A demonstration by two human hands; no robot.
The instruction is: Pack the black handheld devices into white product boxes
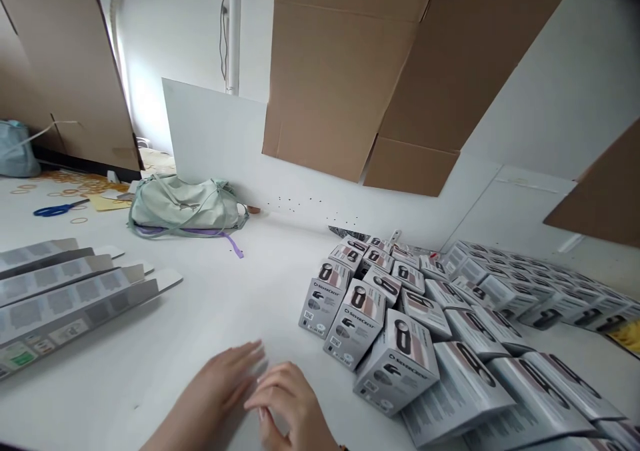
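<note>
My left hand and my right hand hover close together low in the view, above the white table, holding nothing. To their right lies a heap of small white-and-grey SilverCrest product boxes, some upright, some tipped, some flat. The nearest box stands a short way from my right hand, apart from it. On the left lie overlapping long grey printed card strips, well away from both hands.
A pale green bag with a purple strap lies at the table's back. Blue-handled scissors and scattered rubber bands sit back left. Large cardboard sheets and a white board stand behind.
</note>
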